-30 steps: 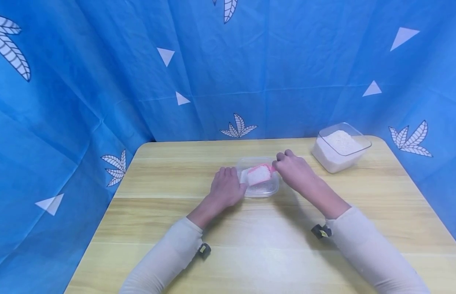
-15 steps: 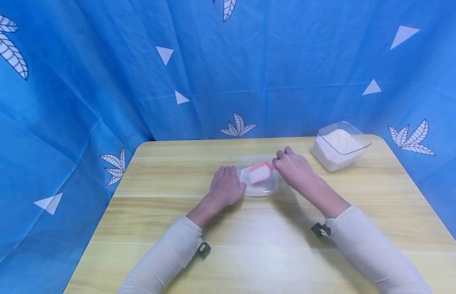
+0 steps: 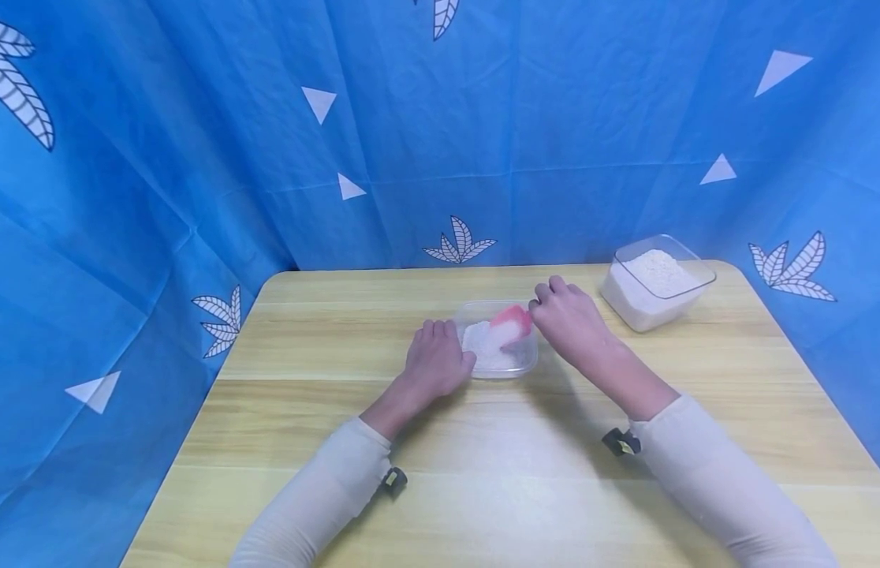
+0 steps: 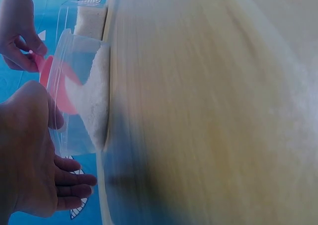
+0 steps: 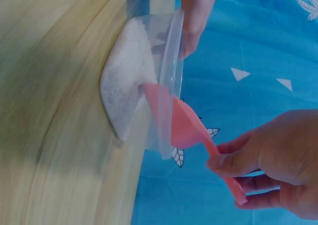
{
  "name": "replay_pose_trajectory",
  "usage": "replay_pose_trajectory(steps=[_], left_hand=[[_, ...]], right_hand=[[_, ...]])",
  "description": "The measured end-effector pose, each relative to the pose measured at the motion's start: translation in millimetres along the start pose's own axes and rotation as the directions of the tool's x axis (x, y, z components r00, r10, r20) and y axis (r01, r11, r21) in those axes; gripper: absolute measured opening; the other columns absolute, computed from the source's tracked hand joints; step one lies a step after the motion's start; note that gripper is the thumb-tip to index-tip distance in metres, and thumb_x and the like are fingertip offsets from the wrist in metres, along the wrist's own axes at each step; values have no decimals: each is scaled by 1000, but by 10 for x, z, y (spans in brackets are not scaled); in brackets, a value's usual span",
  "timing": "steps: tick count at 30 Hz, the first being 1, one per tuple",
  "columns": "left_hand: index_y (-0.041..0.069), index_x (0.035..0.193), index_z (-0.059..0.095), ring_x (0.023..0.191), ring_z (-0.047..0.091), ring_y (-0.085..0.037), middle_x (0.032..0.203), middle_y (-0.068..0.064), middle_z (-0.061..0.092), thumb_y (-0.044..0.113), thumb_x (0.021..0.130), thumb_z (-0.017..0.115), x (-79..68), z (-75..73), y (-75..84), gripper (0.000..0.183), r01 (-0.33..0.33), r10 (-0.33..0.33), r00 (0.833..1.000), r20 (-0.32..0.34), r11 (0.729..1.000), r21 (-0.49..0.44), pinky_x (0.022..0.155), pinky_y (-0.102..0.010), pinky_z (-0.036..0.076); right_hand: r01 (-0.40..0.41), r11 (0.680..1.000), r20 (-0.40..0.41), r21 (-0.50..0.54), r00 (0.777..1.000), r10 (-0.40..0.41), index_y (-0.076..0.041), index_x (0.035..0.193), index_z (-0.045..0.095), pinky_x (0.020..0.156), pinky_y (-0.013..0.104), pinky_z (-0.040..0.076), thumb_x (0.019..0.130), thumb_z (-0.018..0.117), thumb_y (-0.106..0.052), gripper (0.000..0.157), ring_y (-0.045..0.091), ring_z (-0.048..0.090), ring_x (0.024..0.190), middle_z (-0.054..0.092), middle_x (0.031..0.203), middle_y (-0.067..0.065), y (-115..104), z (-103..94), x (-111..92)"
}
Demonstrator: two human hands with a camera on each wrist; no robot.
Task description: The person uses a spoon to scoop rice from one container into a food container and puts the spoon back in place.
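Note:
In the head view my right hand [image 3: 568, 319] pinches the handle of a pink scoop [image 5: 186, 125] between thumb and fingers. The scoop is tipped down over a clear plastic container [image 3: 498, 371], its lip inside the rim. White powder [image 4: 97, 98] streams off it onto the heap in the container. My left hand [image 3: 438, 359] holds the container's left side, thumb at the near rim and fingers along the outer wall.
A larger clear square container [image 3: 642, 315] filled with white powder stands at the back right of the wooden table [image 3: 326, 331]. Behind the table hangs a blue patterned curtain [image 3: 412, 118].
The pink scoop, level and full of powder before, has tilted downward, and powder now slides out into the container. My right hand has turned slightly with it; my left hand stays in place.

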State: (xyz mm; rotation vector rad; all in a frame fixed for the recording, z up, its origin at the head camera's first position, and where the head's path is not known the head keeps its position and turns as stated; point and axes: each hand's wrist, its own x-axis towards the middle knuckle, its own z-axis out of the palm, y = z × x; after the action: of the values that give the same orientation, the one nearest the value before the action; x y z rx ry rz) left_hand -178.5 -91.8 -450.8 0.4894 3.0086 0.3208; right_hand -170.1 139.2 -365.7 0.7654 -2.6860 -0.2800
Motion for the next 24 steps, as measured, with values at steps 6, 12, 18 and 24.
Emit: replay_pose_trajectory(steps=[6,12,18,24], left_hand=[[3,107,47,92,39,-25,98,-9,47,40,87,41,-4,-7,-1,42,0,0,1000,-2,1000,-10,86,-36,36],[2,109,47,92,39,-24,99,-9,47,41,87,40,-5,-13,0,45,-1,1,1000,3,1000,-13,87,-36,37],[3,109,48,92,38,-23,97,-8,46,41,87,40,3,2,-7,44,-2,2,1000,1,1000,-4,86,-35,36],[3,107,47,91,38,-23,96,-8,46,41,87,41,2,5,-11,43,-3,3,1000,-3,1000,-5,84,-34,35]], right_hand=[[29,998,-59,-50,998,-32,-1,89,74,67,36,48,76,69,9,17,30,53,84,65,90,15,-30,-57,11],[48,994,-117,-100,991,-60,-1,84,73,64,34,45,78,67,8,12,28,50,82,63,86,13,-56,-85,14],[61,991,-149,-120,986,-78,-1,83,73,64,33,43,77,69,8,12,28,49,81,61,85,13,-44,-109,24],[87,984,-175,-154,978,-114,-2,85,74,65,34,43,76,69,7,13,27,48,79,61,84,11,-9,-131,21]])
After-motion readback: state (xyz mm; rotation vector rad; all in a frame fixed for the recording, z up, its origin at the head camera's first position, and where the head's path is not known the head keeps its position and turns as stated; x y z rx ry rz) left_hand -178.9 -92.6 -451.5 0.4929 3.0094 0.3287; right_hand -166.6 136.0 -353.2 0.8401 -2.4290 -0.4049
